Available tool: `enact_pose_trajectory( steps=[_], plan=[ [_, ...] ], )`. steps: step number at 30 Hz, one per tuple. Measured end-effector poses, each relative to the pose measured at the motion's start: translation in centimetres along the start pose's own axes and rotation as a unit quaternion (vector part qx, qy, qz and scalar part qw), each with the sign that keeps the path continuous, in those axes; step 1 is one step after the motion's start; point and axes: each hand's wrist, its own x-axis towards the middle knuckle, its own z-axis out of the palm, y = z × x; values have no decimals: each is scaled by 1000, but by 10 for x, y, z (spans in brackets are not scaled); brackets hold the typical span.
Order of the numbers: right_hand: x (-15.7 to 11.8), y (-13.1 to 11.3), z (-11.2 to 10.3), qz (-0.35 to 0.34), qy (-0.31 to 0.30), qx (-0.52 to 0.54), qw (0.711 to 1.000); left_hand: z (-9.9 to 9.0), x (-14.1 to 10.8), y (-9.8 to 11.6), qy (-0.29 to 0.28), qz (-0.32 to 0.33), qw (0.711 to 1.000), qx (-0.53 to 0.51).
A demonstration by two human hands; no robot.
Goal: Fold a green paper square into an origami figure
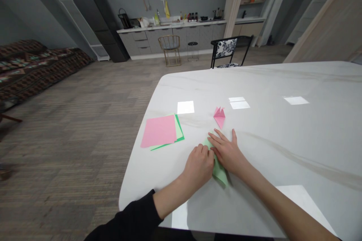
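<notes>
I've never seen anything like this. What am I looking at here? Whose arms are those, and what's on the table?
This picture comes from a camera worn on a person's head, so you see roughly what they see, looking forward and down. No machine appears here: these are the person's own two bare hands.

The left hand, with a black sleeve, is curled over a folded piece of light green paper. The right hand touches the same paper with its fingers spread.

Also on the white table are a small folded pink paper shape and a stack of pink and green paper sheets. Farther back stands a long kitchen counter.
</notes>
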Motion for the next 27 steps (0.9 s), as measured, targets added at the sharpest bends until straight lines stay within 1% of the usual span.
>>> enact_pose_trajectory(
  steps=[2, 7, 13, 17, 21, 24, 27],
  plan=[
    [0, 1, 2, -5, -5, 9, 1000, -2, 1, -2, 5, -5, 1000, -22],
    [3, 8, 6, 9, -13, 14, 1000, -3, 3, -6, 18, 20, 997, -75],
    [8, 13, 7, 33, -9, -1, 999, 7, 3, -8, 9, 29, 997, -70],
    [10, 15, 6, 57, 17, -15, 998, 5, 3, -9, 2, 23, 997, -69],
    [8, 11, 5, 47, 31, -2, 998, -2, 4, -11, 18, -13, 997, -76],
    [6, 5, 6, 25, 17, 20, 999, -5, 6, -12, 31, -52, 996, -72],
    [5, 1, 6, 17, -4, 34, 999, -4, 7, -12, 48, -78, 994, -52]
  ],
)
